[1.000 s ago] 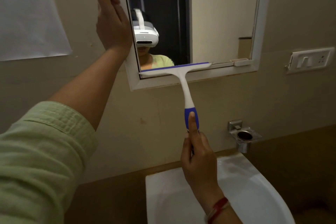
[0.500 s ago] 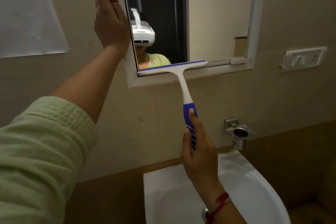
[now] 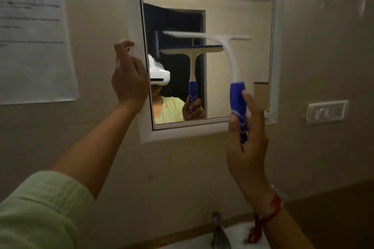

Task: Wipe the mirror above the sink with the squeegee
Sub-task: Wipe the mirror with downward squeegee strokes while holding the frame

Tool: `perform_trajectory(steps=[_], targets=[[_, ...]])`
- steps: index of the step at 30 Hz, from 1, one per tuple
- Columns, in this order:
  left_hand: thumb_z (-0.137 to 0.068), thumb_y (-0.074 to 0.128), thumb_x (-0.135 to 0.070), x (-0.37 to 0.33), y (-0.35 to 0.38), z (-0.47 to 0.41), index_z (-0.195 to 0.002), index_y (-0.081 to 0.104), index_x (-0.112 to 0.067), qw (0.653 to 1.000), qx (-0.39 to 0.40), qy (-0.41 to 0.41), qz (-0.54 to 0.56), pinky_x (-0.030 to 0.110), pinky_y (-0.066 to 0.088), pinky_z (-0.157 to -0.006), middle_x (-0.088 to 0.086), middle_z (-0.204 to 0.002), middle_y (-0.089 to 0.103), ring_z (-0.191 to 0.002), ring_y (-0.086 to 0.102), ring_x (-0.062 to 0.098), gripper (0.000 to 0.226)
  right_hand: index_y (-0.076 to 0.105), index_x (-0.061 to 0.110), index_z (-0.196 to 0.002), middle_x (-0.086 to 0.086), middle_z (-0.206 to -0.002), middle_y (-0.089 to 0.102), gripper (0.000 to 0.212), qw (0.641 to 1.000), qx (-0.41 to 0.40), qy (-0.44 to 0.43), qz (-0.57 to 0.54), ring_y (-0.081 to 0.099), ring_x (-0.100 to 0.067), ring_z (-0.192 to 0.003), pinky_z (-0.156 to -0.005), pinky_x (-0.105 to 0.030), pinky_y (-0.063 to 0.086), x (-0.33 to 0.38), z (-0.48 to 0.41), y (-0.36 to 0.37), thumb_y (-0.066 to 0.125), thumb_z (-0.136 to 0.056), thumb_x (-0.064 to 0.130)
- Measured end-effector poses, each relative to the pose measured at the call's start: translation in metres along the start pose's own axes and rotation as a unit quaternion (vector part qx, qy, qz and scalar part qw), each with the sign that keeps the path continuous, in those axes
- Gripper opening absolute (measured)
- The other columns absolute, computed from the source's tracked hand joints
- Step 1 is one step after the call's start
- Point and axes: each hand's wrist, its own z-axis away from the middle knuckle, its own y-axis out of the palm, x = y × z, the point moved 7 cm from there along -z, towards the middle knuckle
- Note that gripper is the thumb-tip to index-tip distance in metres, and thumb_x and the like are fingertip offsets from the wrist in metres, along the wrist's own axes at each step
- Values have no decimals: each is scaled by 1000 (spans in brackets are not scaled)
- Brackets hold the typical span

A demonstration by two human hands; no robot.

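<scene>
The white plastic squeegee with a blue grip [image 3: 232, 62] stands upright before the white-framed wall mirror [image 3: 242, 6], its blade level across the glass's middle. The right hand [image 3: 245, 147] is closed around the blue grip. The left hand [image 3: 129, 81], fingers loosely curled and holding nothing, rests against the mirror's left frame. A metal tap [image 3: 219, 232] stands below.

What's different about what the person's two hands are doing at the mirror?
The right hand is wrapped around the squeegee by its blue grip; the left hand holds nothing and rests on the mirror's white frame. The right wrist wears a red thread; the left arm shows a green sleeve. Both are raised to mirror height.
</scene>
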Motion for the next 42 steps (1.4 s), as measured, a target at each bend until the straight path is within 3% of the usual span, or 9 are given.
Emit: perform_trajectory(steps=[3, 7, 9, 14, 18, 23, 31, 36, 42], targets=[[-93, 31, -6, -1, 1, 0, -126, 41, -3, 1000, 7, 6, -5, 1, 33, -59, 12, -125, 56, -97, 54, 7, 35, 32, 23, -137, 40, -107, 47, 40, 999, -4, -44, 25, 55, 4, -67, -53, -4, 42, 0, -49, 5, 39, -98, 23], [-92, 32, -8, 2, 3, 0, -132, 40, -17, 999, 12, 21, -28, 14, 28, -49, 11, -125, 56, -83, 57, 22, 41, 32, 15, -139, 8, -109, 53, 43, 994, -30, -89, 48, 54, 6, -68, -58, -4, 43, 4, -119, 12, 37, -98, 26], [-92, 33, -9, 5, 3, -1, -132, 38, -23, 999, 18, 15, -22, 21, 32, -51, 12, -122, 56, -75, 56, 25, 43, 32, 14, -139, 8, -114, 49, 43, 993, -36, -105, 49, 55, 9, -73, -62, -3, 44, 8, -151, 17, 38, -98, 25], [-95, 29, -15, 4, 4, -1, -132, 35, -25, 999, 33, 18, 0, 24, 30, -45, 15, -118, 56, -58, 48, 17, 39, 36, 7, -136, 15, -110, 45, 42, 988, -74, -125, 51, 53, 17, -76, -62, 0, 43, 18, -206, 26, 43, -96, 19], [-98, 30, -16, 4, 4, -1, -132, 37, -19, 999, 39, 20, 10, 18, 27, -44, 16, -114, 57, -50, 40, 8, 35, 38, 7, -135, -4, -121, 57, 42, 988, -92, -117, 49, 56, 10, -73, -66, -1, 44, 14, -225, 29, 44, -95, 20], [-99, 30, -15, 3, 4, -1, -131, 39, -16, 999, 42, 19, 13, 18, 29, -42, 17, -108, 58, -47, 39, 9, 33, 39, 10, -135, 3, -114, 55, 41, 988, -89, -108, 70, 55, 16, -73, -64, 4, 41, 16, -235, 37, 45, -95, 20], [-99, 30, -13, 3, 4, -1, -131, 39, -14, 999, 42, 15, 16, 16, 28, -41, 17, -109, 58, -47, 39, 6, 33, 37, 11, -135, -5, -119, 59, 41, 988, -83, -94, 94, 52, 5, -70, -64, 2, 40, 22, -244, 48, 45, -96, 19], [-100, 31, -12, 3, 3, -1, -131, 40, -15, 999, 40, 15, 14, 18, 30, -42, 17, -109, 58, -48, 44, 15, 32, 36, 11, -137, 8, -108, 54, 42, 987, -86, -89, 105, 51, 8, -66, -60, 5, 37, 17, -237, 49, 44, -96, 19], [-100, 32, -10, 3, 3, -1, -130, 41, -15, 999, 37, 5, 17, 14, 29, -44, 18, -108, 59, -53, 35, -3, 32, 36, 10, -137, 4, -110, 57, 43, 985, -90, -97, 110, 51, 8, -66, -62, 6, 37, 18, -242, 50, 46, -96, 18]])
